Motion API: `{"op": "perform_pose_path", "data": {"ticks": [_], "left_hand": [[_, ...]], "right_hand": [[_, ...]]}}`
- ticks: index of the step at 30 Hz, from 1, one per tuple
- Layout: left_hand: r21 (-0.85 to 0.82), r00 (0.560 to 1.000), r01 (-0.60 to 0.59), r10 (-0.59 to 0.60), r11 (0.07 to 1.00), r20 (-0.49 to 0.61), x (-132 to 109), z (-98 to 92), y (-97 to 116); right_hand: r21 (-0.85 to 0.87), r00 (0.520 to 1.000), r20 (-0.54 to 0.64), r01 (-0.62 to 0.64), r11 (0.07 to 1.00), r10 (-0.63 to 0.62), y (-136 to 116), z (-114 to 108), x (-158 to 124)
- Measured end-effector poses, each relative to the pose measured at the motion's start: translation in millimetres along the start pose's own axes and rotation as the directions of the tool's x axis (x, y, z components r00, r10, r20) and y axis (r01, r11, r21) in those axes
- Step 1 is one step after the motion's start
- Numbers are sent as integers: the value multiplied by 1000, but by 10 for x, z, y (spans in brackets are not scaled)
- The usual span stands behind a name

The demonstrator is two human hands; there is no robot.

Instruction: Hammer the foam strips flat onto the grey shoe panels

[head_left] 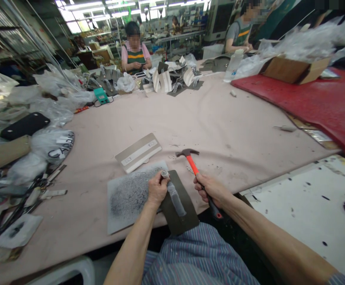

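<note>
My right hand (pixel 209 189) is closed around the handle of a claw hammer (pixel 192 164) with an orange and black grip; its head is to the front left of the hand. My left hand (pixel 157 188) grips a short metal punch (pixel 164 173), whose round silver top shows above the fingers; its lower end is hidden. Beneath and beside that hand lies a dark olive panel (pixel 187 198) with a greyish strip (pixel 177 200) along it. The panel overlaps a pitted grey board (pixel 125 202) and reaches past the table edge. Beyond the board rests a beige panel (pixel 139 152) with a pale strip and two small fittings.
Plastic bags (pixel 54 146) and tools crowd the table's left side. Grey and white pieces (pixel 169 77) are piled at the back, near a seated person (pixel 135 53). On the right are a red sheet (pixel 311 93), a cardboard box (pixel 294 70) and a white perforated board (pixel 309 198).
</note>
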State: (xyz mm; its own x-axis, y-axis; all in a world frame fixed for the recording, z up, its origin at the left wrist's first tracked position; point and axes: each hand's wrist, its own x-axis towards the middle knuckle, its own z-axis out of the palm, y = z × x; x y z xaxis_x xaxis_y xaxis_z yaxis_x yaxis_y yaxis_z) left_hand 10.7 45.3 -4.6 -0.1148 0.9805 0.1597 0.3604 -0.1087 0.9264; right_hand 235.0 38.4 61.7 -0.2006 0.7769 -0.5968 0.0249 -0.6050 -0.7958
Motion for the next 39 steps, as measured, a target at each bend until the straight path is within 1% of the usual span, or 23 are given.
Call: {"op": "perform_pose_path", "data": {"ticks": [1,2,4,5,6,8,10,11,12,14,16,17,18,19,21,22,23,25,29,32,34,37,39], "left_hand": [[16,1000,-9,9,1000,0,-3,5,-5],[32,1000,-17,17,999,-1,-5,8,-8],[63,999,-39,39,997,-1,-7,11,-7],[75,999,-51,52,996,-3,-8,10,-5],[84,998,-61,61,995,-2,-10,10,-2],[97,998,-69,69,993,3,-14,8,2],[97,997,-72,71,993,13,-18,7,2],[93,997,-76,74,993,20,-19,6,1],[90,996,-83,81,992,25,-20,5,0],[90,995,-97,95,991,30,-20,4,0],[95,994,-104,101,990,33,-20,3,-1],[97,995,-101,99,990,31,-20,4,-2],[99,995,-94,92,991,32,-20,6,-4],[101,996,-84,81,991,33,-21,8,-7],[106,997,-64,61,992,38,-24,14,-15],[107,998,-59,56,992,37,-25,17,-19],[106,998,-61,57,993,35,-26,18,-22],[92,997,-75,73,993,27,-27,17,-26],[57,995,-90,88,994,37,-22,3,-19],[51,996,-84,82,995,36,-18,-9,-12],[46,996,-79,77,996,33,-18,-15,-11],[43,998,-66,64,997,29,-19,-19,-16],[29,999,-40,39,999,19,-15,-18,-27]], "right_hand": [[-98,991,-55,120,988,-126,-46,11,-70],[-235,954,-99,253,938,-282,-82,8,-142],[-542,813,-109,433,720,-572,-113,-28,-277],[-667,754,-64,454,590,-654,-113,-56,-334],[-764,729,-3,440,472,-685,-112,-86,-384],[-878,765,121,379,291,-632,-146,-139,-472],[-920,798,198,352,174,-570,-266,-160,-565],[-920,777,208,362,151,-594,-353,-153,-618],[-909,729,199,388,155,-655,-443,-134,-671],[-854,565,102,472,219,-819,-572,-69,-758],[-786,398,-56,547,286,-916,-557,-1,-783],[-778,381,-76,556,294,-922,-494,20,-770],[-794,422,-42,536,287,-905,-406,27,-743],[-828,514,36,495,263,-857,-310,18,-709],[-908,740,182,379,178,-647,-155,-40,-640],[-936,818,199,322,143,-540,-113,-80,-612],[-955,863,181,270,127,-472,-94,-123,-585],[-967,899,130,208,145,-418,-91,-199,-518],[-937,938,19,137,322,-345,47,-295,-207],[-943,947,-46,64,326,-318,277,-294,80],[-966,900,-33,82,244,-435,382,-224,178],[-940,712,191,331,83,-676,384,-5,148],[-819,587,460,570,-64,-666,323,179,74]]}}
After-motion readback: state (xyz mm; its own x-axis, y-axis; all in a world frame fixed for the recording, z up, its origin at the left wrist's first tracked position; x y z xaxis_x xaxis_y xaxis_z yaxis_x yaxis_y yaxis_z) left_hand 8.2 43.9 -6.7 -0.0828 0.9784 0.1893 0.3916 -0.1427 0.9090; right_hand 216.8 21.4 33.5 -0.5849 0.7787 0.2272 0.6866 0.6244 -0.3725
